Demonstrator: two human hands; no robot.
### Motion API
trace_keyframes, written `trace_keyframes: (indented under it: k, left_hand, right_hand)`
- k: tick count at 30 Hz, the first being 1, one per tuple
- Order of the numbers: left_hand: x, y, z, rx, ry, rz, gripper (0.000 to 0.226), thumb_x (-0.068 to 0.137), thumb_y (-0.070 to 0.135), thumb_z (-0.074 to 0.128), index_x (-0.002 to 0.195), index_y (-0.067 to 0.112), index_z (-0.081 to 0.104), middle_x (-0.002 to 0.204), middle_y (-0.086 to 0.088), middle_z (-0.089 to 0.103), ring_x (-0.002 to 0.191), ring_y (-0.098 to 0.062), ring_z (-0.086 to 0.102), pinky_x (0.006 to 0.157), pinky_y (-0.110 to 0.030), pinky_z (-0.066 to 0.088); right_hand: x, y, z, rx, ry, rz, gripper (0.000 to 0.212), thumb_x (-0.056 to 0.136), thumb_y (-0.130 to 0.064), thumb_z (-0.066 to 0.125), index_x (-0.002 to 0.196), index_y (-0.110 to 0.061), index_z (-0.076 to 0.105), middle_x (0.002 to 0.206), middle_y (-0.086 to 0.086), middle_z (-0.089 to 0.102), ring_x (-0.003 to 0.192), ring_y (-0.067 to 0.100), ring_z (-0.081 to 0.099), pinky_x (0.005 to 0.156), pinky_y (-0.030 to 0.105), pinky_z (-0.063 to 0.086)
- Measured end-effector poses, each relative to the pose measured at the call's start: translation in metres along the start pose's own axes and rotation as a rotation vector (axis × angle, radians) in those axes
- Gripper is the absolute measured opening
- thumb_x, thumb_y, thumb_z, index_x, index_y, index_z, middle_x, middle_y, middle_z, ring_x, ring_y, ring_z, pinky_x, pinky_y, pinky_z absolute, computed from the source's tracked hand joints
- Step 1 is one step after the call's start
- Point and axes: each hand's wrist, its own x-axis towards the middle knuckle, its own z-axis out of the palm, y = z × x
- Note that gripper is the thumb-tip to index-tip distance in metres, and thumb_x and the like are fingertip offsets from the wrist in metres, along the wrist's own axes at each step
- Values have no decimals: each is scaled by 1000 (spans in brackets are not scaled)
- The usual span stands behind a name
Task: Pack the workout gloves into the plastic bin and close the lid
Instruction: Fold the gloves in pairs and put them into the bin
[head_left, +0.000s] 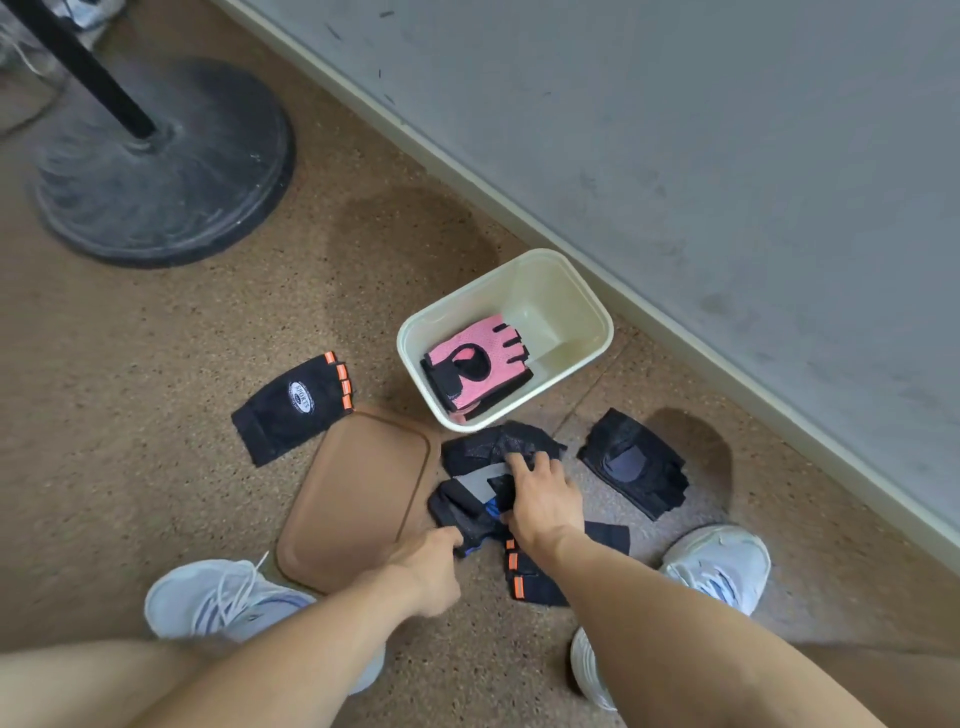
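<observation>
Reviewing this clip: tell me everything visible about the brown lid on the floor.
The brown lid is a rounded rectangle with a raised rim around a flat, recessed panel; it looks like smooth matte plastic. It lies flat on the speckled floor, off the cream bin, which stands open up and to its right. A black glove with orange finger trim lies beside its upper left edge, seemingly touching it. The black gloves being handled overlap its right edge, and the left hand hovers at its lower right corner.

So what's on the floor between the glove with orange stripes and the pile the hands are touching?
The brown lid, flat on the floor between the orange-striped glove and the pile, seen in the head view.
</observation>
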Motion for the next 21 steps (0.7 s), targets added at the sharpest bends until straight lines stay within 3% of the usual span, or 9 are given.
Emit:
trace_keyframes:
  k: [3,8,11,15,17,19,21]
  left_hand:
    - [3,-9,-4,-59,-31,-16,63,88,9,51,146,32,48,137,-2,62,121,-27,61,101,-34,50]
    - [6,-11,-14,-97,24,-16,61,90,12,57,147,31,47,138,-1,61,121,-26,62,101,-34,50]
    - [5,-6,-18,-94,78,0,63,90,21,61,150,31,43,138,-1,62,122,-28,62,103,-35,50]
    - [-4,11,-31,-295,192,49,70,94,40,63,155,22,34,151,-8,53,135,-31,54,110,-37,43]
    - [-10,21,-41,-506,199,41,75,92,56,60,151,14,42,150,-8,53,134,-29,54,100,-32,43]
    - [-18,31,-52,-623,227,28,74,87,67,58,139,13,57,140,-7,61,120,-27,59,88,-32,45]
    - [-27,37,-60,-596,306,61,51,97,52,57,122,8,64,128,-11,64,103,-25,57,81,-31,43]
  right_hand:
    - [-2,-3,2,53,-70,11,48,90,-17,62,135,-24,47,133,7,56,127,32,48,99,46,45]
    - [-14,13,-7,235,-15,115,49,84,-12,52,131,-26,51,127,6,55,123,32,50,90,43,48]
    - [-16,30,-18,485,20,127,29,81,-14,53,106,-27,57,109,6,65,104,33,62,80,39,51]
    - [-17,42,-48,653,-155,-30,20,84,-2,74,93,-16,62,87,1,66,86,17,63,67,17,46]
    - [-21,43,-68,700,-250,-103,24,82,8,76,90,-9,62,77,-1,62,70,3,60,61,6,43]
    - [-26,46,-86,714,-346,-140,23,78,9,79,94,-4,69,79,0,68,68,-2,63,74,11,51]
    - [-34,48,-101,660,-440,-167,28,79,-4,83,106,-7,75,97,3,77,88,11,69,93,28,54]
